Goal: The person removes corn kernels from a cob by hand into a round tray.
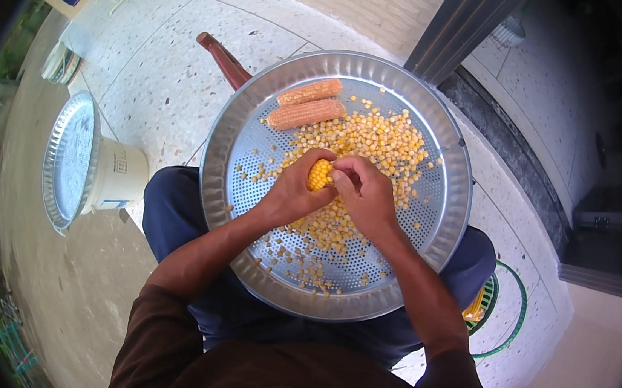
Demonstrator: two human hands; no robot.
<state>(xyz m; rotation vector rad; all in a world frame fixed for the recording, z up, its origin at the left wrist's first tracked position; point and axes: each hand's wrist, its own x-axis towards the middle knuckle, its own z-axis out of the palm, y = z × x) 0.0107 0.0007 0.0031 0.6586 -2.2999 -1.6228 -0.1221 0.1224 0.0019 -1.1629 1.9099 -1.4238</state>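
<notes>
A round perforated metal tray rests on my lap. My left hand is wrapped around a yellow corn cob above the tray's middle. At the cob's right side, my right hand has bent fingers and thumb touching it; whether a kernel sits between them is hidden. Loose corn kernels lie spread over the tray under and around both hands. Two bare cobs lie side by side near the tray's far rim, the upper one and the lower one.
To the left, a second round metal tray leans against a white bucket. A reddish-brown wooden piece sticks out beyond my tray. A green basket with corn stands by my right knee. A dark door post rises at upper right.
</notes>
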